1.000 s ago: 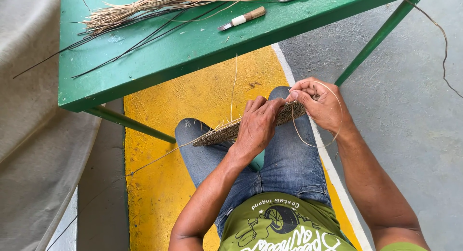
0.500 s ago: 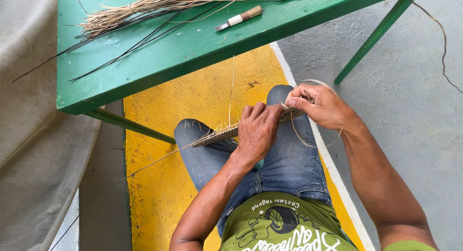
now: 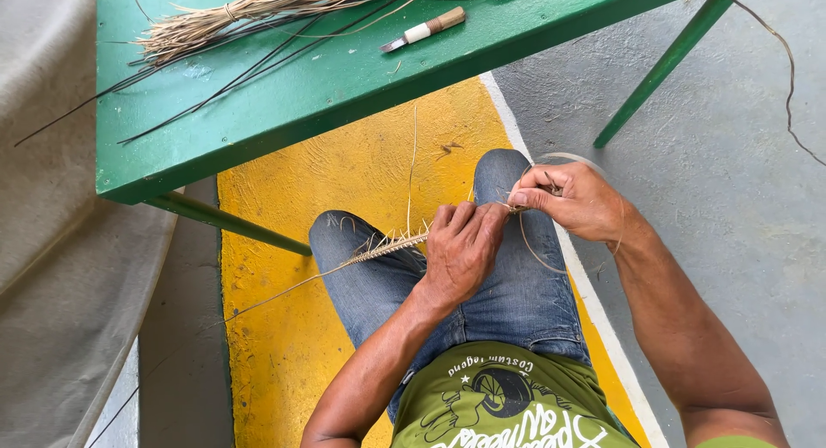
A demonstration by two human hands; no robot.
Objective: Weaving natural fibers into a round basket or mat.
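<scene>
Yellow floor under green table, thin bristly straw braid w/ loose ends, L hand clamps it, R hand pinches strand

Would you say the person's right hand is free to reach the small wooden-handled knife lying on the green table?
Probably not at once: the right hand pinches a thin pale fibre strand over the knee. The small wooden-handled knife lies uncovered on the green table, so nothing else blocks it.

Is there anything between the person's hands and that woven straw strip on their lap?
Nothing visible. The left hand lies right on the woven strip, and the right hand pinches a thin strand at its end, over the jeans.
</scene>
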